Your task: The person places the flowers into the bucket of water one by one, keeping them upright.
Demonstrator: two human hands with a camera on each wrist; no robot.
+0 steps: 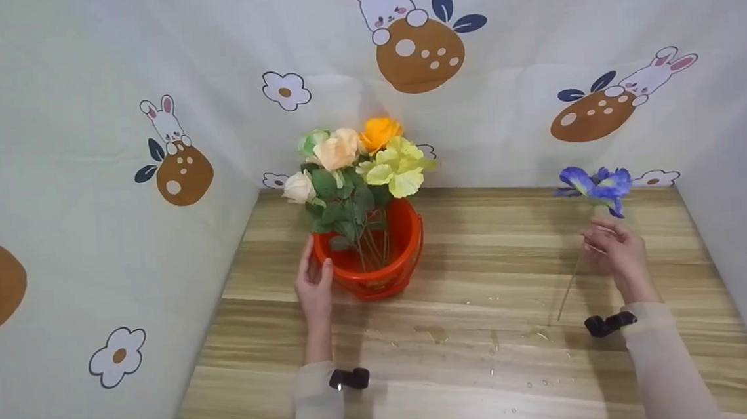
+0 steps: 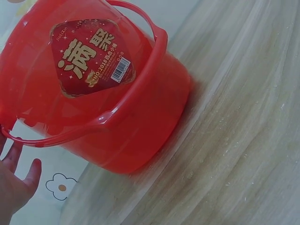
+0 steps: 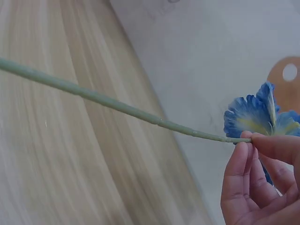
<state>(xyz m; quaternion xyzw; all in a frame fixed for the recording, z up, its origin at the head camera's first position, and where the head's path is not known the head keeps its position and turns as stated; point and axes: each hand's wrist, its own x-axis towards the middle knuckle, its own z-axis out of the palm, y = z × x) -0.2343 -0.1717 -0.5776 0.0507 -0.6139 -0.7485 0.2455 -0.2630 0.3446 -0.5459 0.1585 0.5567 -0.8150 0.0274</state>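
Note:
My right hand pinches an artificial iris by its thin stem, just under the blue-purple petals. In the right wrist view the thumb and fingertips meet on the green stem, which runs off to the left. A red-orange plastic bucket stands at the back left of the table. It holds several artificial flowers in peach, white, green, orange and yellow. My left hand rests on the bucket's left side with fingers extended, fingertips near the rim. The left wrist view shows the bucket handle hanging down across the front.
The wood-grain table has water drops scattered over its middle and front. A pale cloth printed with rabbits and flowers closes off the back and both sides.

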